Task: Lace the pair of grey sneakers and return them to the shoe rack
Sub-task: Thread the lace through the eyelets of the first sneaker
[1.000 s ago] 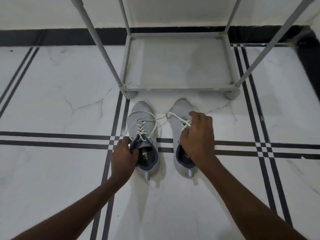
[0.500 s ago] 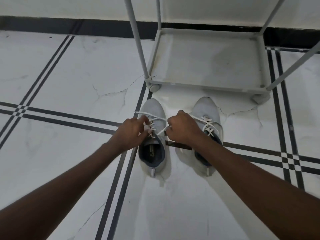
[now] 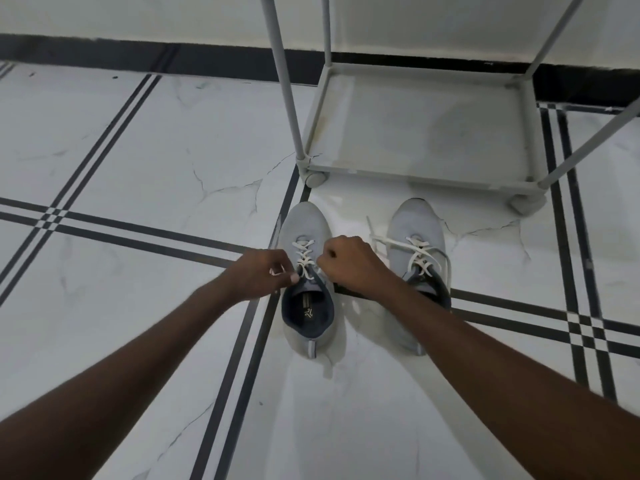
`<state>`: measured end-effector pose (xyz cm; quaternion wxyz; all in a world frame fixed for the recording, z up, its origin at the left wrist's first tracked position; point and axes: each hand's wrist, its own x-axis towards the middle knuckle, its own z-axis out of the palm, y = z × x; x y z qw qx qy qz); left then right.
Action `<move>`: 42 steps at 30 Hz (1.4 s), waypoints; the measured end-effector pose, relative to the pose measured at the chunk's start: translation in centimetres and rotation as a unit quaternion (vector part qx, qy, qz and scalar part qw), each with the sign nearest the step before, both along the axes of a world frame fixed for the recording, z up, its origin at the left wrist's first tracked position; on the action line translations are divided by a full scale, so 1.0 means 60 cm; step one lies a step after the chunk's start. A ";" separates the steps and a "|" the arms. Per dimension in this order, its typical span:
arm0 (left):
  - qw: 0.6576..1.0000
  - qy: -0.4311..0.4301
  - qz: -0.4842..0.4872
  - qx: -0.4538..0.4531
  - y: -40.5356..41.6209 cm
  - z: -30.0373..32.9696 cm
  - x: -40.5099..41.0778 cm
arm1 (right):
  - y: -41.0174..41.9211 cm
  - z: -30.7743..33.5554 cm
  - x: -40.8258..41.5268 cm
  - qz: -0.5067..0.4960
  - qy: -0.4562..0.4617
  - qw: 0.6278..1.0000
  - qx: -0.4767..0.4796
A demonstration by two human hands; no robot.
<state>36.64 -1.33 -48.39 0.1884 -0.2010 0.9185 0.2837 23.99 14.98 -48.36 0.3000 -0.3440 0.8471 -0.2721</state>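
Observation:
Two grey sneakers with white laces stand side by side on the tiled floor, toes toward the rack. My left hand [image 3: 261, 271] and my right hand [image 3: 349, 263] are closed on either side of the left sneaker [image 3: 306, 233], each pinching an end of its lace [image 3: 304, 256] near the top eyelets. The right sneaker [image 3: 419, 223] stands untouched; its lace [image 3: 420, 254] lies loose, one end trailing left on the floor. My right forearm covers its heel. The grey shoe rack [image 3: 419, 174] stands just beyond the toes, its bottom shelf bare.
The rack's thin grey poles [image 3: 284, 81] rise at its corners, small round feet below. White marble floor with black stripe lines spreads all around. A black skirting band [image 3: 138, 53] and white wall run along the back.
My right hand left the right sneaker and joined my left hand at the left sneaker's lace. The lace has been drawn tighter. The camera view shifted left.

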 end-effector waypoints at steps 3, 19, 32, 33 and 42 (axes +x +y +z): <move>1.000 0.021 0.016 0.002 0.008 0.001 -0.006 | -0.001 -0.006 -0.004 -0.016 -0.095 0.995 0.004; 0.998 0.025 0.052 0.005 -0.054 -0.044 0.077 | 0.042 -0.028 -0.029 0.011 0.071 0.987 0.142; 0.951 0.224 0.181 -0.116 -0.003 0.048 -0.023 | -0.019 0.142 -0.072 0.090 0.136 0.985 0.063; 0.948 0.234 0.214 -0.022 0.006 0.051 -0.033 | -0.021 0.146 -0.069 0.086 0.146 0.985 0.039; 0.896 0.112 0.226 0.366 0.047 0.043 -0.060 | -0.059 0.098 -0.056 0.102 0.239 0.964 -0.049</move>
